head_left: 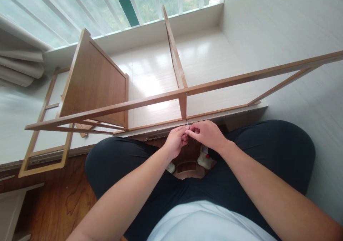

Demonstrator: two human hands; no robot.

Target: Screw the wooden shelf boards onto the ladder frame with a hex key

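Both sets of fingertips were pinched together on a thin metal key (187,123) just below the short upright (183,105) of the wooden frame (150,100). The left hand (175,141) and right hand (207,134) touched (a steadying grip); small, straight turns seemed wisest.

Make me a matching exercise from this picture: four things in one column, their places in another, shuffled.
1. wooden panel
2. small metal piece
3. screw head
4. curtain

A. far left, by the window
B. pinched between left hand and right hand
C. at the joint of rail and upright
D. left part of the frame

Pairs: 1-D, 2-B, 3-C, 4-A
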